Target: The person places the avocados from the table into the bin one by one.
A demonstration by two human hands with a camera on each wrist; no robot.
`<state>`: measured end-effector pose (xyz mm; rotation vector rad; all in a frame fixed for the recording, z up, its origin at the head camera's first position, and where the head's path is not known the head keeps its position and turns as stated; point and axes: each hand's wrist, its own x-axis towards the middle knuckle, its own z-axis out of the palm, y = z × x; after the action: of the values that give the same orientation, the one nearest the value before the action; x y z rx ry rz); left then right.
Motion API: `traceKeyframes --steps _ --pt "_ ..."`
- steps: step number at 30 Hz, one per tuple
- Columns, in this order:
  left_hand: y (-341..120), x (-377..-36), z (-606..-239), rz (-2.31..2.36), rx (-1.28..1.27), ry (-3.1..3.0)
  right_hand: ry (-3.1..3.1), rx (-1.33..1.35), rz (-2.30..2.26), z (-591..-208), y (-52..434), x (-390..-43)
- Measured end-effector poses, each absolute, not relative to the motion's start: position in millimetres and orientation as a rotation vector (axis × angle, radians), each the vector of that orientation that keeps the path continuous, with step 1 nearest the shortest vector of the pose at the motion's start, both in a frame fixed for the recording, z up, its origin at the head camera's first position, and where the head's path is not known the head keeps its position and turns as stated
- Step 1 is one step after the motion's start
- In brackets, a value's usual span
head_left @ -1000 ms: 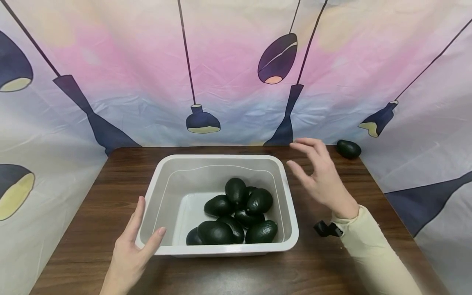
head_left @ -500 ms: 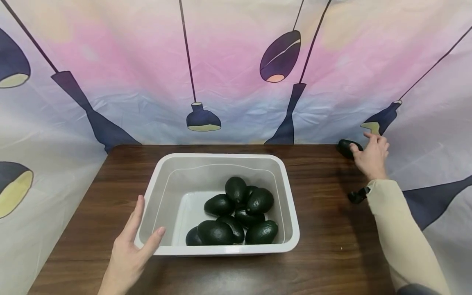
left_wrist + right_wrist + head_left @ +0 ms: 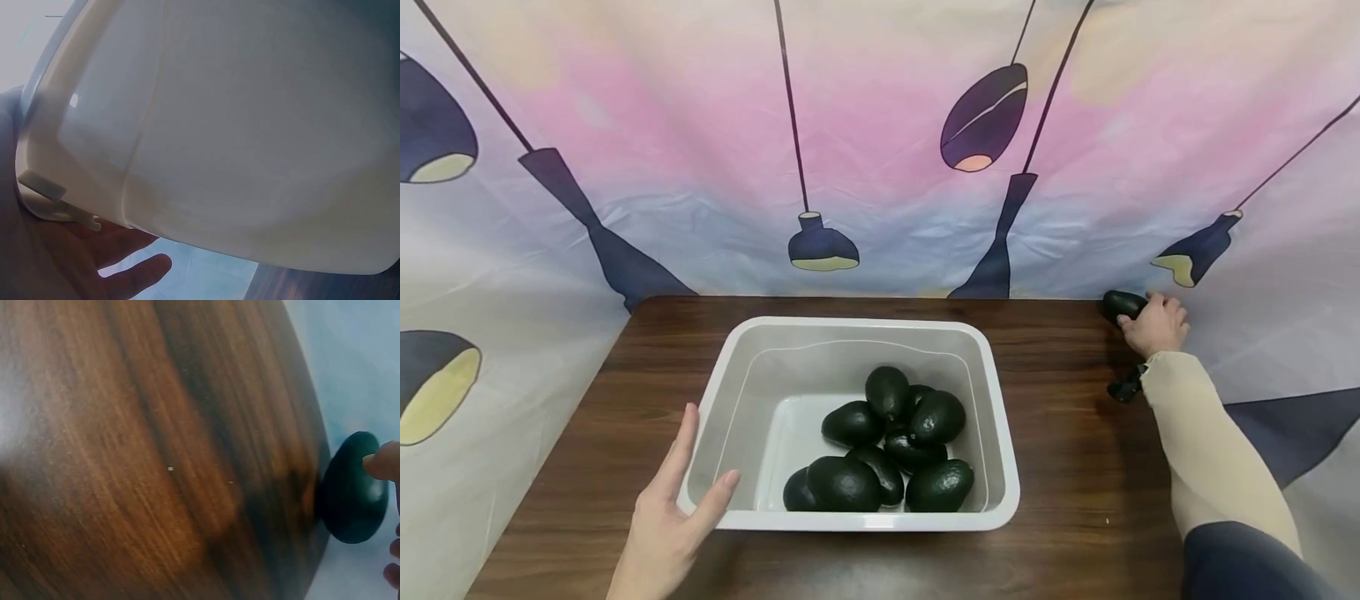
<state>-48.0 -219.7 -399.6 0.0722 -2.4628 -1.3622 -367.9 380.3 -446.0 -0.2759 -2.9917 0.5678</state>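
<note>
A white plastic tub (image 3: pixel 857 323) sits mid-table with several dark green avocados (image 3: pixel 887 392) piled in its right half. My left hand (image 3: pixel 673 500) lies flat against the tub's near left corner, fingers straight and thumb on the rim. In the left wrist view the tub wall (image 3: pixel 237 125) fills the frame above my palm (image 3: pixel 75 262). At the table's far right corner my right hand (image 3: pixel 1153 327) curls over a lone avocado (image 3: pixel 1120 305). The right wrist view shows a fingertip (image 3: pixel 382 459) on that avocado (image 3: pixel 350 494).
The dark wooden table (image 3: pixel 1060 467) is enclosed on three sides by a printed cloth backdrop (image 3: pixel 880 167) hanging close to its edges. The lone avocado lies right against the cloth. A black wrist strap (image 3: pixel 1126 388) shows at my right cuff.
My right hand moved from beside the tub to the far right corner and closed over the lone avocado. The left hand and the tub stayed where they were.
</note>
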Motion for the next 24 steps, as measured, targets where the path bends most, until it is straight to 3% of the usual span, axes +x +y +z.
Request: traceKeyframes --steps 12,24 --pt "-218.8 -48.4 -397.1 -1.367 0.082 -2.494 -3.047 -0.212 0.599 -457.2 395.8 -359.2" --pt "-216.3 -54.1 -399.5 -1.365 0.047 -2.482 -3.042 -0.361 0.462 -463.6 395.6 -349.3"
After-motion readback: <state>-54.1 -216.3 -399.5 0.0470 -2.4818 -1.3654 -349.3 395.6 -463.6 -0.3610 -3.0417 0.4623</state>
